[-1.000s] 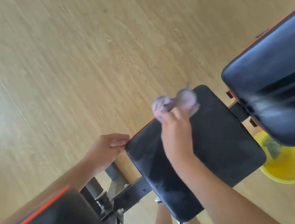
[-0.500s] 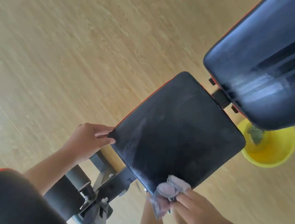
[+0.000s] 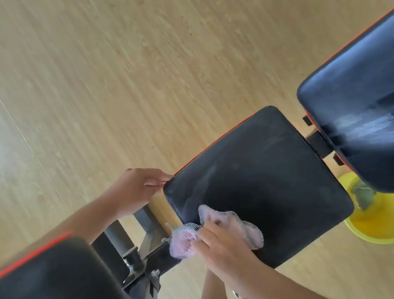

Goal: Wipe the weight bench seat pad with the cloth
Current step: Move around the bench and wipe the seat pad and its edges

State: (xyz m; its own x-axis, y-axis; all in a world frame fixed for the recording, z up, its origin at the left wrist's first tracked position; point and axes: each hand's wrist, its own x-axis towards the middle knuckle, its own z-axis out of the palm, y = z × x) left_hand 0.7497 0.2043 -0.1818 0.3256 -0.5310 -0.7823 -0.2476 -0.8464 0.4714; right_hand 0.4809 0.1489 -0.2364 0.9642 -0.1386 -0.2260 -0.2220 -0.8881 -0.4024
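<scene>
The black seat pad [image 3: 265, 172] with a red trim edge lies in the middle of the view, streaked with faint smears. A crumpled pink and grey cloth [image 3: 217, 227] rests on the pad's near left corner, partly hanging over the edge. My right hand [image 3: 222, 249] presses down on the cloth and grips it. At the pad's left corner my left hand [image 3: 136, 191] holds the edge, with fingers curled around the rim.
The black backrest pad [image 3: 375, 129] rises at the right, over a yellow bucket [image 3: 388, 218] on the wooden floor with a green rag inside. Another black pad with red trim [image 3: 47, 297] fills the lower left. The bench's metal frame and knob [image 3: 132, 257] sit between the pads.
My right hand swept the cloth from the pad's far edge down to its near edge, then slid it up onto the near left corner. My left hand stayed on the pad's corner.
</scene>
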